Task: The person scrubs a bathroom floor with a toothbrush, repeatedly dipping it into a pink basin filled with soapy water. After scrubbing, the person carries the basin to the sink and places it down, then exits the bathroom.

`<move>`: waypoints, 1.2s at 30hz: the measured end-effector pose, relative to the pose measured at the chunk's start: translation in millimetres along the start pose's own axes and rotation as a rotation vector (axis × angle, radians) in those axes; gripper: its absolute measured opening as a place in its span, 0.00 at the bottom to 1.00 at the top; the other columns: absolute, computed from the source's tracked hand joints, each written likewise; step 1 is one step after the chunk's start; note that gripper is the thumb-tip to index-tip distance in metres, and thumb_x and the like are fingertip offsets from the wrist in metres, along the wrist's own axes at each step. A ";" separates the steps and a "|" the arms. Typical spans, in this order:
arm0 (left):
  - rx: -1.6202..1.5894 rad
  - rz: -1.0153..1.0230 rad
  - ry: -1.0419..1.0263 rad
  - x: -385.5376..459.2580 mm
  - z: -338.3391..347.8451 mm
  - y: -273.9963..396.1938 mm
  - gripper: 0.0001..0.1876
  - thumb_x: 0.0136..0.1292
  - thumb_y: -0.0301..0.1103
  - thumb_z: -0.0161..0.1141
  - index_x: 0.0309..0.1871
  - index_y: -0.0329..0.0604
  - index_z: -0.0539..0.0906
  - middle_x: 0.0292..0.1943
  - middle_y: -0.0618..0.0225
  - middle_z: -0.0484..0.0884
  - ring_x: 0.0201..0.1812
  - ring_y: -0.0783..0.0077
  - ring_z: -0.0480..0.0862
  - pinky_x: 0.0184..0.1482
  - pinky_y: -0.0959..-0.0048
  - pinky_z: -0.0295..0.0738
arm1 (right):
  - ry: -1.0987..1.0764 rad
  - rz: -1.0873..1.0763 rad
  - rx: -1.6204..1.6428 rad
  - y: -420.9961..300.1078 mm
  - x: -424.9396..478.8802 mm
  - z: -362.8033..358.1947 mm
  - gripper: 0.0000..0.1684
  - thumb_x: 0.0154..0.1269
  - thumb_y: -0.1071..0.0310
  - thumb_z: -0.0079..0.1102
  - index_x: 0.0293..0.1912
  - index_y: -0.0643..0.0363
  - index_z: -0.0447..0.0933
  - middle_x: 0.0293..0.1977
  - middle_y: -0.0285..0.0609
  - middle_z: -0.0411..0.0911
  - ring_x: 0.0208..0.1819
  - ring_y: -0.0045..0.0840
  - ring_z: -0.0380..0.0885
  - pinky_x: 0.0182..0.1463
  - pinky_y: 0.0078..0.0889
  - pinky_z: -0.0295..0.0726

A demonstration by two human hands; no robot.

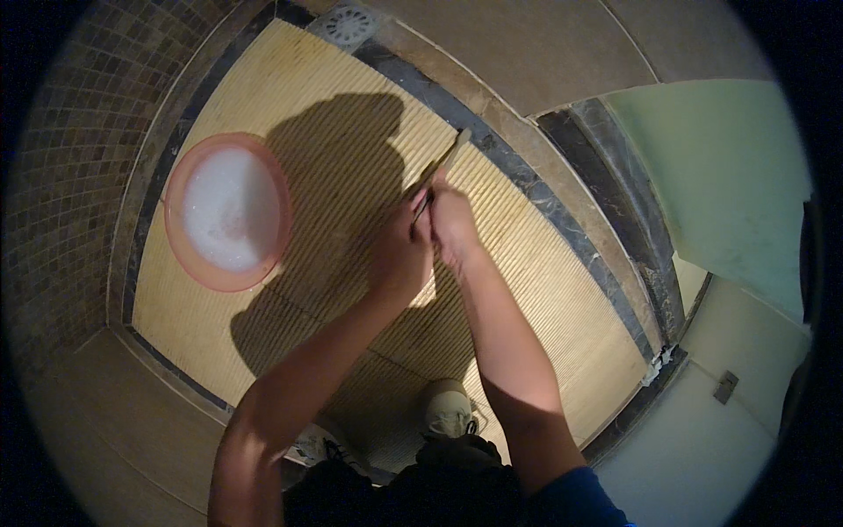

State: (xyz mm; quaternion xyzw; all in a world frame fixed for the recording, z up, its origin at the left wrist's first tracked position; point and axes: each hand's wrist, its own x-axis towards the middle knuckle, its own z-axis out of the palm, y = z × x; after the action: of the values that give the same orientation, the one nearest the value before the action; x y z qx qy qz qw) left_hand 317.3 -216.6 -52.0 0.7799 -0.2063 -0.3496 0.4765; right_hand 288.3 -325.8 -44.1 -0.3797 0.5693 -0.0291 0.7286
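Both of my hands are close together over the ribbed shower floor (316,250). My right hand (453,221) is closed around the lower part of a slim, light-tipped brush-like tool (453,153), whose far end points up and to the right. My left hand (403,247) is beside it, with its fingers at a thin dark part near the tool's lower end; blur and shadow hide what exactly it grips. To the left, a pink plastic basin (284,217) on the floor holds white suds (227,207).
A round floor drain (349,25) lies at the top. Dark stone edging (540,197) borders the ribbed floor. Mosaic tiles (72,178) cover the left wall, and frosted glass panels (724,191) stand at the right. My shoes (449,412) are at the bottom.
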 end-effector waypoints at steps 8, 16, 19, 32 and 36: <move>0.160 -0.085 -0.051 -29.8 -24.0 7.6 0.15 0.74 0.42 0.53 0.44 0.38 0.82 0.34 0.48 0.83 0.38 0.43 0.84 0.39 0.49 0.75 | -0.043 0.128 -0.320 31.2 -8.9 -4.9 0.38 0.80 0.39 0.32 0.57 0.67 0.71 0.39 0.54 0.81 0.42 0.37 0.81 0.53 0.41 0.80; 0.323 -0.085 -0.071 -60.8 -36.3 1.0 0.18 0.72 0.45 0.55 0.35 0.38 0.82 0.29 0.48 0.82 0.32 0.41 0.82 0.34 0.52 0.73 | -0.059 0.267 -0.403 47.8 -42.6 3.0 0.43 0.79 0.37 0.32 0.66 0.71 0.64 0.26 0.43 0.77 0.23 0.25 0.74 0.34 0.32 0.80; 0.327 -0.106 -0.031 -48.6 -30.6 -1.5 0.20 0.72 0.45 0.56 0.32 0.37 0.82 0.26 0.48 0.81 0.30 0.42 0.81 0.32 0.52 0.72 | -0.124 0.208 -0.357 19.1 -22.0 -0.5 0.51 0.76 0.32 0.31 0.71 0.75 0.57 0.33 0.48 0.79 0.29 0.27 0.77 0.39 0.35 0.80; 0.330 -0.144 -0.110 3.0 -38.9 13.3 0.19 0.73 0.46 0.53 0.37 0.39 0.83 0.28 0.46 0.82 0.32 0.40 0.83 0.33 0.51 0.73 | -0.078 0.118 -0.273 5.3 12.9 7.1 0.40 0.80 0.39 0.26 0.50 0.71 0.71 0.22 0.44 0.77 0.23 0.31 0.79 0.43 0.37 0.84; 0.220 -0.151 -0.156 -37.3 -54.5 -0.4 0.19 0.73 0.46 0.53 0.38 0.38 0.84 0.29 0.47 0.83 0.33 0.45 0.84 0.34 0.53 0.74 | -0.043 0.103 -0.441 50.0 -14.4 13.6 0.41 0.79 0.37 0.29 0.54 0.71 0.69 0.29 0.49 0.76 0.28 0.31 0.78 0.43 0.36 0.82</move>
State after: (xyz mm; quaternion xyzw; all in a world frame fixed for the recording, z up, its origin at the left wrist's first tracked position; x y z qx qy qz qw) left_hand 332.8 -159.4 -23.0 0.8112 -0.2205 -0.4193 0.3429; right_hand 275.4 -276.4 -60.9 -0.5005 0.5648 0.1416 0.6406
